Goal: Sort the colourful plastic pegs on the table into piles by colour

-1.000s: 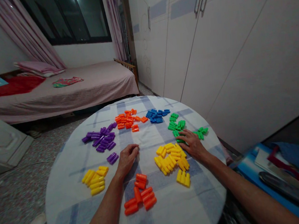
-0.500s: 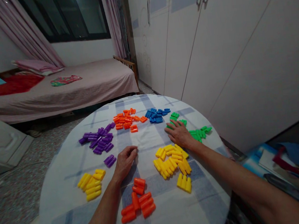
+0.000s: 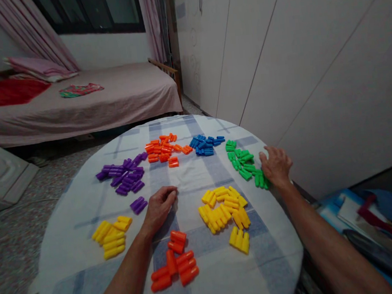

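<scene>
My left hand (image 3: pixel 159 208) rests on the cloth in the middle of the table, its fingers curled together with nothing showing in them. Closest to it lie a purple piece (image 3: pixel 138 205) and a group of orange-red pieces (image 3: pixel 175 263). At the table's right edge my right hand (image 3: pixel 276 163) is open, fingers bent and apart, beside the outer side of the green pieces (image 3: pixel 244 161). Whether its fingertips touch them I cannot tell. All the pieces are small plastic blocks shaped like joined tubes. A cluster of yellow pieces (image 3: pixel 219 215) lies between the hands.
On the round table's checked cloth (image 3: pixel 101 285) lie more purple pieces (image 3: pixel 124 174), yellow pieces (image 3: pixel 110 237), orange pieces (image 3: pixel 161 149) and blue pieces (image 3: pixel 204 145). A wardrobe (image 3: pixel 295 63) stands close on the right. Beyond the table is a bed (image 3: pixel 125 93).
My right hand has moved from on top of the green pieces to their right side. The green pieces now sit closer together in one curved band. My left hand stays in place.
</scene>
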The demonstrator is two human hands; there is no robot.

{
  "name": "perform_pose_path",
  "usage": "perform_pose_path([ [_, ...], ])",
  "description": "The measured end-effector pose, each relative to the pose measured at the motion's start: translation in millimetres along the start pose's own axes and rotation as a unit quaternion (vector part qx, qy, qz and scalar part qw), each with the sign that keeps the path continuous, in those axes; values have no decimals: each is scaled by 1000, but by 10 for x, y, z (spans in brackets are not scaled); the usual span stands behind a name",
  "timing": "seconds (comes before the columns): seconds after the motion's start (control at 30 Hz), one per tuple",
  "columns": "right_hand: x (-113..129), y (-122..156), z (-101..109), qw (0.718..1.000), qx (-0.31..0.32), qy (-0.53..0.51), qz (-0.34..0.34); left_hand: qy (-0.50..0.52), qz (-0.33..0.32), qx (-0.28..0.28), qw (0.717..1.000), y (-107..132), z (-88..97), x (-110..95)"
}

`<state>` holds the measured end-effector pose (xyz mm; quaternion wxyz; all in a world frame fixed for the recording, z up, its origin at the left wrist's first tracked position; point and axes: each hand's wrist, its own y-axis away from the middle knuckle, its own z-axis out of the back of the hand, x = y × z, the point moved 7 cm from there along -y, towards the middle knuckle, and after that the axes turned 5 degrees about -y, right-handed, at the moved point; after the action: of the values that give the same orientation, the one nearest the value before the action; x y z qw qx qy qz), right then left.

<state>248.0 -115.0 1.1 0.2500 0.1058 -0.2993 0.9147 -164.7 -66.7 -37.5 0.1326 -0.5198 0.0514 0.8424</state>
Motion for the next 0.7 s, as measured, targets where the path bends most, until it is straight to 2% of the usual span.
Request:
perform_pose_path([
  [0.07,-291,67,-26,997,16,-22,-71,-7,0,-2,1000,0,6,-12],
  [0.1,-360,94,-75,995,38,-45,-77,-10,1,-2,1000,1,9,-18],
  [0.17,-350,110,-187,990,83,-104,-44,-12,5,1,1000,3,11,-27],
  [0.27,-121,24,-270,984,101,-146,32,-11,7,-1,1000,8,15,-42],
  [0.4,337,-204,-375,985,112,-85,95,-6,7,-6,1000,13,17,-62],
  [0.57,967,-363,-692,958,194,-12,210,-10,0,-8,1000,14,17,-49],
  [0.7,1128,-421,-890,939,236,54,243,-22,-8,1,1000,10,1,-9],
])
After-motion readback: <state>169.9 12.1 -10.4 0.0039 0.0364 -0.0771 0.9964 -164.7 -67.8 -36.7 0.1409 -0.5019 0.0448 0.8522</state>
